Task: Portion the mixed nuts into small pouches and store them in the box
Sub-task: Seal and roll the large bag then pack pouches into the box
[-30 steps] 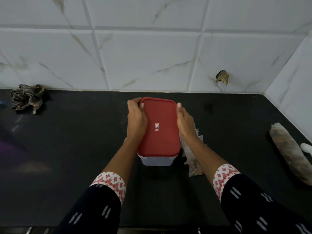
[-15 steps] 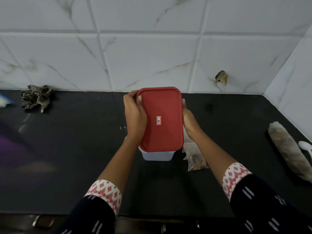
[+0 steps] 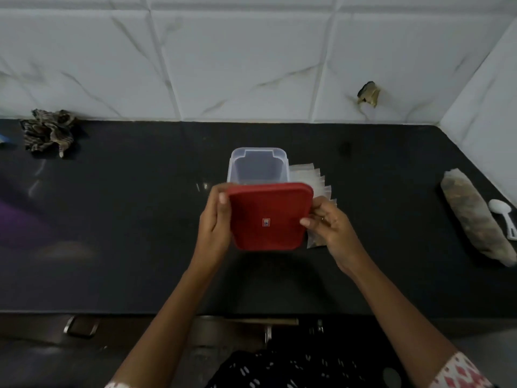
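Note:
A clear plastic box (image 3: 258, 166) stands open on the black counter, its inside looking empty. In front of it I hold its red lid (image 3: 268, 217) lifted off and tilted toward me. My left hand (image 3: 214, 222) grips the lid's left edge, thumb on top. My right hand (image 3: 330, 228) pinches its right edge. Several small clear pouches (image 3: 316, 180) lie fanned out on the counter just right of the box, partly hidden by the lid and my right hand.
A long clear bag of mixed nuts (image 3: 475, 217) lies at the right, with a white scoop (image 3: 503, 217) beside it near the side wall. A crumpled striped cloth (image 3: 47, 131) sits at the back left. Tiled walls close off the back and right.
The lid has come off the box and moved toward me in both hands; the box now stands open. The camera has pulled back and the view is wider.

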### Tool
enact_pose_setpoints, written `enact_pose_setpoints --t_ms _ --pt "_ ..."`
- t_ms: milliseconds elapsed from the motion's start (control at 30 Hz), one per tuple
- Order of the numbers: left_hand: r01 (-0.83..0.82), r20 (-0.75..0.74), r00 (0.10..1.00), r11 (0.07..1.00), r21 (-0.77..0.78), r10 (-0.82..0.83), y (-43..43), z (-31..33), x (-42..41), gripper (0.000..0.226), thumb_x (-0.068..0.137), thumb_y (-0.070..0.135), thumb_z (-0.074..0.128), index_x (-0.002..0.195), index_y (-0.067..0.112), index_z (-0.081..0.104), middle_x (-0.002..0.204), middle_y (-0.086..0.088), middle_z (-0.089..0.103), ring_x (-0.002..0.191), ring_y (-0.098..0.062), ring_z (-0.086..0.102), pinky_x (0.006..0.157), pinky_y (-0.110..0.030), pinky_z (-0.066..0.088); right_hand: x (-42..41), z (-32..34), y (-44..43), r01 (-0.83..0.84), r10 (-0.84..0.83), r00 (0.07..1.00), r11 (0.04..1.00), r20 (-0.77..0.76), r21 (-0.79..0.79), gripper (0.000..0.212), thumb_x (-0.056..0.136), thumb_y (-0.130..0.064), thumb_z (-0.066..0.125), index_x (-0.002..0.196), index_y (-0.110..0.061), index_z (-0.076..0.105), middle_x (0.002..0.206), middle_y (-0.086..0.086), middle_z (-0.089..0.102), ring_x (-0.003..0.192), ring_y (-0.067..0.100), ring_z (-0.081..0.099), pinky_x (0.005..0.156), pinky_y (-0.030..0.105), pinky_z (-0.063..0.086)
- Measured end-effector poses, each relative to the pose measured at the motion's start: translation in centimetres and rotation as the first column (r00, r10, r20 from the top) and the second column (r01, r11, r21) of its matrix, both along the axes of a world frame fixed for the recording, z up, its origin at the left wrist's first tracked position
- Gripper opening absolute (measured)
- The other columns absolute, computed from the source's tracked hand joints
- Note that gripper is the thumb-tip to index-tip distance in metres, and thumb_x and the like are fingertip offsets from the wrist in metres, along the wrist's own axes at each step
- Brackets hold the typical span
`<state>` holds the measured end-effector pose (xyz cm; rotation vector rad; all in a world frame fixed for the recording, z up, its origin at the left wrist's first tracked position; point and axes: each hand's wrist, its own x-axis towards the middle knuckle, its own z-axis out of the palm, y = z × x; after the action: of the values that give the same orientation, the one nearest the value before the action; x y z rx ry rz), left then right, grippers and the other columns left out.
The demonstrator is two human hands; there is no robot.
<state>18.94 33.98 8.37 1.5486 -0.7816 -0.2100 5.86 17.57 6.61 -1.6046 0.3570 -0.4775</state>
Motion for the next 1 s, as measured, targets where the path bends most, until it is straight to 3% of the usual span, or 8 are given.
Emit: enact_pose_setpoints --t_ms 67,133,233,333,467,733,833,1000 --pt "0.114 -0.112 0.988 0.993 0.040 -0.109 1.3 -1.3 -0.8 0.060 0.090 0.065 0.015 0.100 0.024 0.059 0.096 0.019 0.064 0.095 0.003 0.057 0.085 -0.010 0.042 -0.7 -0.8 0.1 0.012 -0.013 1.000 0.999 -0.022 -0.041 0.029 0.087 0.005 0.054 0.083 -0.023 0.057 0.082 -0.010 0.067 0.082 0.003 0.064 0.074 0.023 0.052" --pt "0.204 -0.242 0.953 0.977 0.061 -0.184 2.0 -2.2 -1.4 0.075 0.089 0.065 0.007 0.099 0.018 0.065 0.102 0.007 0.067 0.106 -0.009 0.058 0.099 -0.023 0.040 -1.3 -1.4 0.0 -0.014 0.012 0.999 0.996 -0.030 -0.087 0.038 0.085 0.008 0.055 0.078 -0.029 0.060 0.082 -0.011 0.068 0.083 0.004 0.063 0.073 0.026 0.051" --pt "0.309 -0.342 0.910 0.934 0.179 -0.236 2.5 -2.7 -1.3 0.074 0.088 0.057 0.010 0.101 0.017 0.071 0.111 0.006 0.068 0.114 -0.009 0.056 0.104 -0.025 0.034 -2.1 -2.1 0.2 -0.110 0.111 0.994 0.988 0.005 -0.104 0.041 0.082 0.015 0.053 0.082 -0.024 0.066 0.094 -0.004 0.072 0.099 0.012 0.066 0.083 0.021 0.052" --pt "0.442 -0.403 0.872 0.802 0.402 -0.279 2.9 -3.2 -1.0 0.049 0.080 0.074 0.033 0.107 0.048 0.065 0.120 0.028 0.057 0.122 0.004 0.047 0.108 -0.019 0.029 -3.2 -3.2 0.3 -0.165 0.164 0.986 0.984 -0.015 -0.072 0.033 0.080 0.006 0.056 0.079 -0.022 0.072 0.097 -0.009 0.073 0.104 0.012 0.066 0.093 0.019 0.048" --pt "0.357 -0.088 0.869 0.496 0.792 -0.486 3.6 -5.1 -2.0 0.058 0.097 0.025 0.046 0.148 0.022 0.020 0.154 0.012 0.013 0.142 -0.005 0.009 0.114 -0.019 0.001 -4.3 -5.4 0.5 -0.278 0.252 0.958 0.930 -0.136 -0.239 0.033 0.077 0.010 0.061 0.079 -0.021 0.072 0.104 -0.012 0.071 0.112 0.011 0.062 0.105 0.020 0.038" --pt "0.117 0.160 0.833 0.451 0.885 -0.530 3.2 -7.7 -4.6 0.066 0.099 0.031 0.038 0.150 0.010 0.001 0.158 -0.003 -0.012 0.146 -0.016 -0.011 0.113 -0.020 -0.008 -4.5 -7.0 0.2 -0.411 0.309 0.906 0.804 -0.288 -0.430 0.022 0.078 0.014 0.060 0.087 -0.001 0.073 0.112 -0.002 0.067 0.119 0.001 0.054 0.107 0.016 0.034" --pt "0.022 0.217 0.858 0.455 0.890 -0.466 2.7 -7.9 -5.9 0.066 0.099 0.035 0.036 0.150 0.008 0.004 0.158 -0.006 -0.008 0.146 -0.019 -0.005 0.118 -0.028 0.001 -4.4 -6.7 0.1 -0.414 0.309 0.906 0.793 -0.290 -0.447 0.025 0.083 0.013 0.056 0.090 -0.003 0.073 0.113 0.001 0.068 0.119 0.002 0.054 0.107 0.017 0.035" --pt "-0.145 0.389 0.826 0.514 0.845 -0.407 1.5 -8.1 -7.6 0.061 0.084 0.038 0.035 0.127 -0.001 0.055 0.134 -0.019 0.053 0.121 -0.030 0.056 0.095 -0.041 0.047 -4.0 -5.8 0.1 -0.305 0.199 0.949 0.777 -0.245 -0.551 0.030 0.082 0.010 0.052 0.092 -0.008 0.074 0.109 0.001 0.070 0.116 0.000 0.055 0.102 0.012 0.038"
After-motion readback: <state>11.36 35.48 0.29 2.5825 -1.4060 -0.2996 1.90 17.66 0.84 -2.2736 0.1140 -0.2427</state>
